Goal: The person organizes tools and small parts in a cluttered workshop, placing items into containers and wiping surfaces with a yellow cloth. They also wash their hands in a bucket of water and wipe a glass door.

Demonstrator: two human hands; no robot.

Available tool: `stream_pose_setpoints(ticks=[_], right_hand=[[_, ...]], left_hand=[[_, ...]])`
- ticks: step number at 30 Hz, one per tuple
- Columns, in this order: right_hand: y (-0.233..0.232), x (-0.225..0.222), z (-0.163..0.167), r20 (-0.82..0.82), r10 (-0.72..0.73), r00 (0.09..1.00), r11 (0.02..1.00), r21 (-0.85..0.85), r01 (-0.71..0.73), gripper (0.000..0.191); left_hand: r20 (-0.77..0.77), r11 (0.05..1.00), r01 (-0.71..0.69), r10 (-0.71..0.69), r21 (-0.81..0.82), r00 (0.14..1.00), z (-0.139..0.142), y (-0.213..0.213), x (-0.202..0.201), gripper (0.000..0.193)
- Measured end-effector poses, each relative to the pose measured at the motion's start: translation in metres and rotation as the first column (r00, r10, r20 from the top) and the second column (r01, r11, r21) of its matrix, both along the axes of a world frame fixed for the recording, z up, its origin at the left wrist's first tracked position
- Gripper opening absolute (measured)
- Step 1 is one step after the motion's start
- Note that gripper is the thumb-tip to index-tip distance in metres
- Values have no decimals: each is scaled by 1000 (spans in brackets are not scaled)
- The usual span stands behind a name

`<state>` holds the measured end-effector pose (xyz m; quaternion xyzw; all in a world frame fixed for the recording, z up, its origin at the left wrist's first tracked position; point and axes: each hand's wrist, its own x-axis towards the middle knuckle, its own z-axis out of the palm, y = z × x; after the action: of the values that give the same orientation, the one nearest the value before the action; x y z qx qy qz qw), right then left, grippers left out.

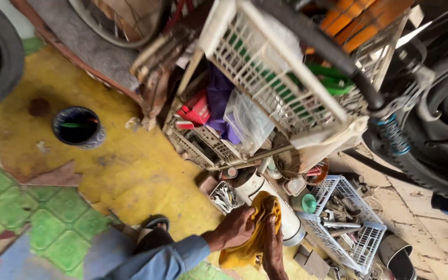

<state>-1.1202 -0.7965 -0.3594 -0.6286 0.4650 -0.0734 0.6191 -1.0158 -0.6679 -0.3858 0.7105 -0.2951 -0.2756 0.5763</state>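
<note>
Low over the yellow floor (130, 176), your left hand (237, 228) and right hand (273, 249) clamp a yellow cloth (257, 228); its loose folds could snag the tool basket (361, 249) just beside.

The single view comes from a camera on the person's head, looking steeply down and a little forward at the yellow floor (130, 171), tilted so that the green tiles (22, 207) fill the lower left corner. It sits close: the left hand (237, 228) and right hand (273, 249) lie at the bottom edge, with the white basket (353, 228) just beside them and a tyre (442, 155) along the right edge. No second view shares the scene.
</note>
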Motion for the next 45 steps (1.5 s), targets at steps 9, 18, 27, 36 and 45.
stream_pose_setpoints(ticks=[9,18,27,36,45], right_hand=[[70,30,115,147,-22,989,981,193,-7,54],[116,43,191,113,352,929,925,109,-363,63],[170,75,236,-151,310,939,810,-475,-344,40],[230,28,272,-21,288,958,891,-360,-276,46],[303,-4,294,247,28,969,947,303,-104,48]], left_hand=[[-317,965,-261,259,37,912,129,53,12,30],[-497,914,-404,338,-28,799,189,102,8,36],[-508,912,-402,384,80,771,214,164,31,32],[-305,815,-512,578,271,757,240,270,20,33],[-550,954,-292,282,71,786,262,311,-45,43]])
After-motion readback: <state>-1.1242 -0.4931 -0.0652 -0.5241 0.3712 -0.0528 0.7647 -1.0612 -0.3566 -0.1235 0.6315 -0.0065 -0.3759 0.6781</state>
